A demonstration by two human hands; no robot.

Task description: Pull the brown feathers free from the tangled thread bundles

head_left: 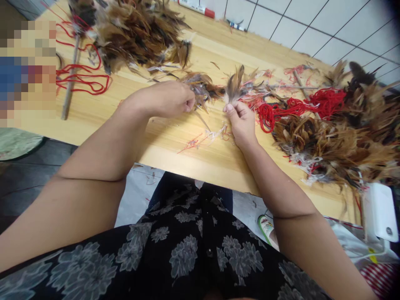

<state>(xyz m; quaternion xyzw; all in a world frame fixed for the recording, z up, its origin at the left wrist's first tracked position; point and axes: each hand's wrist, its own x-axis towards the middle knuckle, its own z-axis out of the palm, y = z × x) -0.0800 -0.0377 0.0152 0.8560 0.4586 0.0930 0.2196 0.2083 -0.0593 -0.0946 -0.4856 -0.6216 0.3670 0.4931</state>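
Observation:
My right hand (243, 123) pinches a small brown feather tuft (236, 82) between thumb and forefinger, its tips pointing up and away from me. To its left, my left hand (173, 99) is closed with the fingers curled under. What it holds, if anything, is hidden. Just beyond it and touching or nearly touching the knuckles lies a loose pile of brown feathers (204, 89). Red cord (325, 104) lies in a tangled heap to the right of my right hand. Scraps of red and white thread (193, 143) lie on the wooden table (218, 162) between my forearms.
A large feather bundle (134, 33) and a stick (70, 83) with loose red cord lie at the left. More feathers (337, 146) cover the right side. A marker (196, 8) and a small tube (237, 26) lie by the tiled wall. A white device (383, 210) stands at the right edge.

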